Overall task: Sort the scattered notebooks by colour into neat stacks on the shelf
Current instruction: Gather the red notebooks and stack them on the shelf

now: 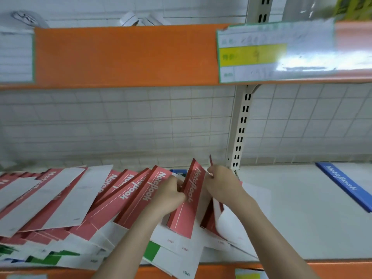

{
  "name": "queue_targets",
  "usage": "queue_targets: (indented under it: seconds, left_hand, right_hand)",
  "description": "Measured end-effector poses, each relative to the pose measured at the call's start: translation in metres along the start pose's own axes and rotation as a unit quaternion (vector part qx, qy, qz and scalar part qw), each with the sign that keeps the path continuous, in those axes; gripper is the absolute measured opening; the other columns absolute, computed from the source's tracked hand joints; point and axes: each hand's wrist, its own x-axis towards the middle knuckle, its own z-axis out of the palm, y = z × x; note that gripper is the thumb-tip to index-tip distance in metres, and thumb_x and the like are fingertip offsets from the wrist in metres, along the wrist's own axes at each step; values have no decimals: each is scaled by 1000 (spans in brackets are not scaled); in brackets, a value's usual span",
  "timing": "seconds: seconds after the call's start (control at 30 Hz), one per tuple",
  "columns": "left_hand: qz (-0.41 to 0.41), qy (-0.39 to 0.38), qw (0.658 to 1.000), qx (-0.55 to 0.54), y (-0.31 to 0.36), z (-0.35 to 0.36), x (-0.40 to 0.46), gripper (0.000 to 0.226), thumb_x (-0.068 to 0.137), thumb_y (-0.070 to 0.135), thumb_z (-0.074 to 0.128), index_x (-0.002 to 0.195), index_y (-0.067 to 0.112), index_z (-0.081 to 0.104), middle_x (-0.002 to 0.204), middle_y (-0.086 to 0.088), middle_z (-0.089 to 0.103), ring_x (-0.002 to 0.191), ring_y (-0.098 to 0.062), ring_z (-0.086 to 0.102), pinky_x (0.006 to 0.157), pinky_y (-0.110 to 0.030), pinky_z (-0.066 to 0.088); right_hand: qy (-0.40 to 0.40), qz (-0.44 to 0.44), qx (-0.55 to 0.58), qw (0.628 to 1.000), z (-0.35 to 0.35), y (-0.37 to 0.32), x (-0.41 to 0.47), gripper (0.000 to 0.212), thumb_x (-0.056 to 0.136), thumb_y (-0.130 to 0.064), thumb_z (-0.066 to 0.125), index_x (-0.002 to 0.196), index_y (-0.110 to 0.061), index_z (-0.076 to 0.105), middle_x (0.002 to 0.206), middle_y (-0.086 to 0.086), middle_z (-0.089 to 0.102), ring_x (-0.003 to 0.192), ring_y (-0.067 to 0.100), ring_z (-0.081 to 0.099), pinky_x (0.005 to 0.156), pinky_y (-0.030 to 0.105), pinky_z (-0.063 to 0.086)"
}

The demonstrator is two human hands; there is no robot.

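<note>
Both hands' fingers (178, 185) pinching red notebook (188, 200)

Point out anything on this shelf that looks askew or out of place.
The red notebooks lie fanned and overlapping, not stacked. Green-covered notebooks sit buried beneath them, overhanging the shelf edge. One blue notebook lies alone and angled to the right. Both hands grip tilted red notebooks.

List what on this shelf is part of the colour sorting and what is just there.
Part of the job:
- red notebooks, fanned and overlapping
- red notebook gripped between left hand and right hand
- green-edged notebooks under the pile
- blue notebook, lying alone to the right
- shelf

Just there:
- price label on the upper shelf edge
- slotted upright
</note>
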Motion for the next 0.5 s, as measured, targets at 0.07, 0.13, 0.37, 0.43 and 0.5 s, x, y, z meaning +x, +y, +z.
queue_targets:
  seconds: [0.07, 0.13, 0.37, 0.43, 0.5]
  left_hand:
    - [-13, 10, 992, -123, 7, 4, 1, 22, 81, 3, 57, 80, 24, 60, 75, 2, 71, 72, -13, 67, 68, -29, 51]
    - [-2, 45, 981, -187, 11, 7, 4, 34, 83, -2, 52, 66, 22, 67, 59, 8, 69, 60, -7, 66, 65, -25, 51]
    - [28, 41, 977, -205, 8, 8, 8, 24, 95, 20, 54, 76, 24, 69, 71, 6, 73, 69, -4, 69, 63, -14, 49]
    - [33, 29, 980, -194, 6, 4, 6, 22, 93, 14, 57, 79, 25, 70, 74, 6, 73, 70, -3, 70, 59, -10, 48]
    - [38, 12, 987, -157, 5, 1, 6, 23, 90, 7, 58, 80, 24, 70, 76, 2, 74, 73, -10, 71, 61, -15, 51]
  right_hand:
    - [-14, -27, 39, 999, 1, -6, -2, 18, 87, -9, 42, 71, -6, 49, 79, 11, 55, 74, 26, 50, 60, 26, 39]
    - [-25, -49, 67, 996, 4, -12, -5, 12, 87, -12, 43, 81, -8, 53, 84, 12, 56, 80, 28, 53, 67, 29, 40]
    - [-91, -65, 130, 985, 16, -18, -14, 42, 88, -10, 38, 129, -14, 41, 104, 16, 65, 94, 35, 63, 86, 42, 52]
    - [-109, -68, 121, 984, 18, -14, -13, 47, 87, -9, 38, 133, -16, 37, 106, 15, 64, 95, 33, 62, 85, 40, 52]
    - [-119, -66, 135, 981, 21, -11, -11, 49, 87, -10, 37, 135, -19, 37, 109, 15, 63, 97, 34, 61, 86, 43, 52]
